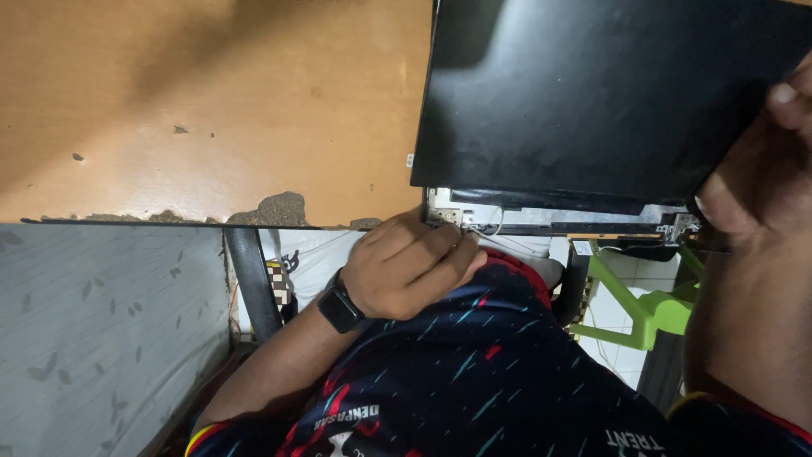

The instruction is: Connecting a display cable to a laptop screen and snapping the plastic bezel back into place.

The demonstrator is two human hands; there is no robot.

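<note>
A black laptop screen panel (592, 93) lies tilted over a grey laptop lid frame (550, 216) at the near edge of the wooden table (211, 110). My left hand (410, 271), with a black watch on its wrist, pinches at the frame's lower left corner where thin wires and a hinge show. My right hand (761, 161) grips the panel's right edge and holds it lifted. The frame's right hinge (685, 224) sits just beside that hand.
The table's front edge is chipped (279, 210). Below it are a black table leg (252, 279), a grey patterned wall or sheet (93, 338), a green plastic stool (651, 309) on white floor tiles, and my dark patterned shirt (474, 372).
</note>
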